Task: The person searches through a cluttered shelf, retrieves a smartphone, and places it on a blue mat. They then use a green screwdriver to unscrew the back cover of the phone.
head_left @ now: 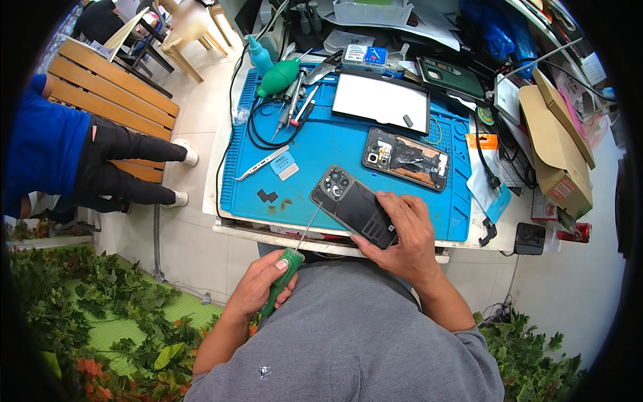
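My left hand [262,280] is closed around the green handle [282,281] of a tool with a thin, straight metal shaft. The tip of that shaft meets the corner beside the camera block of a dark phone [358,211], its back facing up. Thumb and fingers of my right hand [405,231] grip the phone's near right end, keeping it tilted over the front of the blue work mat [308,214]. Farther right on the mat lies an opened phone [406,159] with its inner parts bare. What the tool's tip looks like is too small to tell.
Tweezers [262,163], a small card [287,166] and dark adhesive pieces [266,196] lie left. Behind are screwdrivers [293,100], a green air blower [278,77] and a white board [382,102]. A cardboard box [552,144] stands right; a person [87,154] stands at far left.
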